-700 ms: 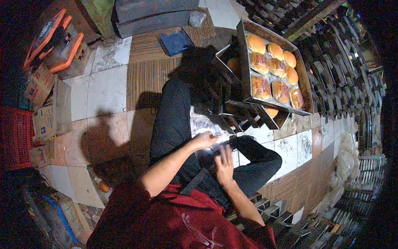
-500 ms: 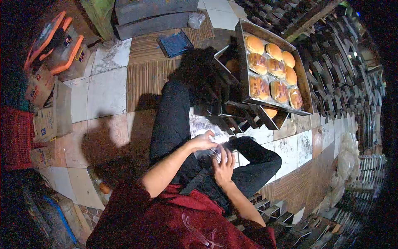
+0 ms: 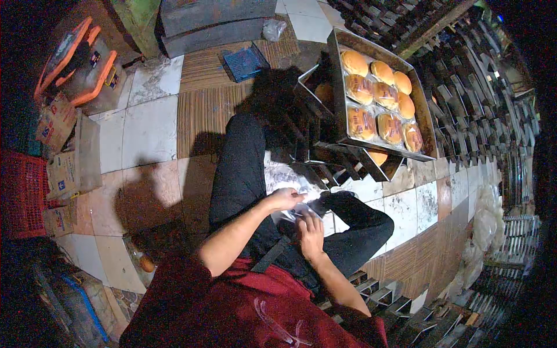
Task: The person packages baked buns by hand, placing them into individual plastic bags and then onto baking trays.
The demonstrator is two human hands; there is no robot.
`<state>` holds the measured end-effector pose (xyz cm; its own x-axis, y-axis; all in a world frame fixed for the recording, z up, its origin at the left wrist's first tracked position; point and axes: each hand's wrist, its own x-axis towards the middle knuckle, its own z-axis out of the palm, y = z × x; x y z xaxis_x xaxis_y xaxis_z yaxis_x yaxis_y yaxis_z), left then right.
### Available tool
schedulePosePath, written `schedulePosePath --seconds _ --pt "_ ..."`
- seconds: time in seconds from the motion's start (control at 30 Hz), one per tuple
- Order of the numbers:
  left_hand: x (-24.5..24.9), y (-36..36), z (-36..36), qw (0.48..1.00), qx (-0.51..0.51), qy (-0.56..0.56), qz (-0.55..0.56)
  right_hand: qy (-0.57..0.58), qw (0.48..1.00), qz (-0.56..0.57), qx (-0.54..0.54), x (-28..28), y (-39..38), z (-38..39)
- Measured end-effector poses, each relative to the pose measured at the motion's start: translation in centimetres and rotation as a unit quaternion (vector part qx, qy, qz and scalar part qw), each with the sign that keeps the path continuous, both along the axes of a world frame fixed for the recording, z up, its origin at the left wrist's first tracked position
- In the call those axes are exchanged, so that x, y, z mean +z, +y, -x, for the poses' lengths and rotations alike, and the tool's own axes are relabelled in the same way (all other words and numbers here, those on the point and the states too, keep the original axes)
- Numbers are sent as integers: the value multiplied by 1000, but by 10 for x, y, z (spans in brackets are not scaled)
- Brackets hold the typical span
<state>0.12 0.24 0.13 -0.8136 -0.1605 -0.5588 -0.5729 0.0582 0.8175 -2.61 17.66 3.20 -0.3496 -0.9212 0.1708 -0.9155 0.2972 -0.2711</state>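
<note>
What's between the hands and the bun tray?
Head view: a pile of plastic bags on the floor, then dark stacked pans under the tray. Left hand grips one bag.

Dim fisheye view — black corners, bowed edges, hard shadows across the floor tiles (image 3: 145, 127), brightest mid-frame

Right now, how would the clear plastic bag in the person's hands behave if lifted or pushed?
The clear plastic bag is probably floppy: it crumples between the left hand and right hand. Likely very light, since a pinch alone seems to hold it. Its glossy sheen suggests it may be slippery.
</note>
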Motion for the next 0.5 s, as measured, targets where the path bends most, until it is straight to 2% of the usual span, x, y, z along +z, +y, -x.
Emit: schedulePosePath --seconds 0.03,0.17,0.23,0.27,0.33,0.37,0.43,0.5 --pt "-2 1 0 1000 -1 0 0 70 997 33 -2 3 -3 0" --pt "-14 1 2 1000 10 -2 14 49 998 -27 -39 -2 4 -3" --pt "-20 1 3 1000 4 -11 19 -104 992 -37 -54 -20 12 -2" --pt "-23 2 3 1000 17 -6 24 -104 992 -37 -54 -26 15 -1" --pt "-23 3 3 999 30 -2 29 -203 975 -53 -70 -24 16 1" --pt "-23 3 3 1000 29 -2 8 -203 975 -52 -70 -22 15 1" --pt "-13 1 3 1000 28 -2 -13 61 996 -46 -34 0 1 0" --pt "-2 -3 0 998 -53 15 -38 46 997 -49 -25 -3 1 -2"
